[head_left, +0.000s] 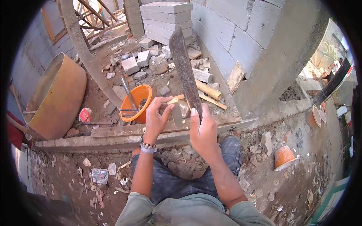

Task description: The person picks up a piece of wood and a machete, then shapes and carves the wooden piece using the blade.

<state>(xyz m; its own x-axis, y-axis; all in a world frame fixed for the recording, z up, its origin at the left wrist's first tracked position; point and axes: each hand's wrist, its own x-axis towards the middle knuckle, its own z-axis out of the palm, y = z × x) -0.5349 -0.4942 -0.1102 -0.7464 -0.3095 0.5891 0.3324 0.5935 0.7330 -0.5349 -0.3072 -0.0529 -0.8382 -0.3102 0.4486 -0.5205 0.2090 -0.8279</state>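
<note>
My right hand (202, 130) is wrapped round the lower end of a long dark machete (184, 67), whose broad blade points up and away. To its left, my left hand (156, 115) pinches a small pale piece of wood (173, 101) between thumb and fingers. That piece is close to the machete but a gap shows between them. Just left of my left hand stands an orange bucket (148, 91) with a metal-handled tool in it. Below both hands runs a wooden plank (113, 130) on a low concrete ledge.
Stacked grey blocks (166, 19) stand at the back, with rubble (130, 66) before them. A large round container (56, 101) leans at the left. Two bamboo pieces (208, 89) lie right of the blade. An orange pot (284, 156) lies at the right.
</note>
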